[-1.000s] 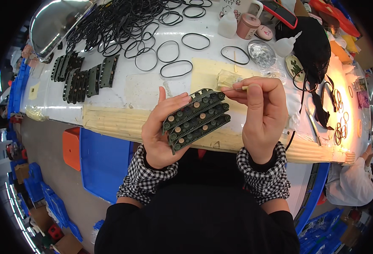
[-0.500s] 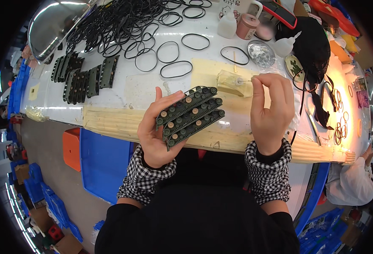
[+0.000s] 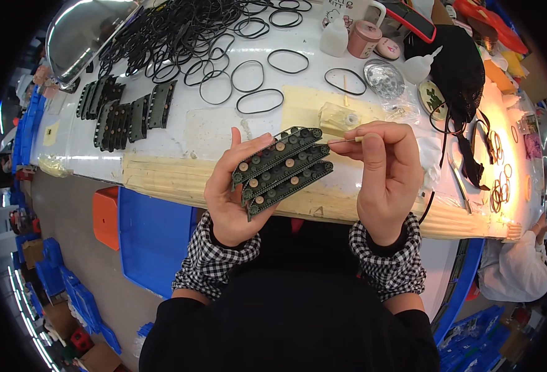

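Observation:
Three dark green toy tank track units [image 3: 287,162] with rows of small wheels, some copper-coloured, lie fanned side by side in my left hand [image 3: 233,186]. Its fingers and thumb are wrapped round their left ends. My right hand [image 3: 388,180] pinches a thin needle-like tool [image 3: 346,141] with a pale handle. The needle's tip points left, near the right end of the track units; whether it touches them I cannot tell. Just beyond my right hand sits a small yellowish taped block [image 3: 338,118] with a clear round spot on top.
More green track units [image 3: 115,121] stand at the left of the white table [image 3: 205,133]. Black rubber bands [image 3: 155,43] are heaped at the back. A white squeeze bottle [image 3: 417,67], a pink jar [image 3: 364,38], scissors [image 3: 458,180] and a bright lamp glow lie to the right.
My right hand has moved left and nearer from the taped block, bringing the needle-like tool to the track units' right end. My left hand has barely shifted.

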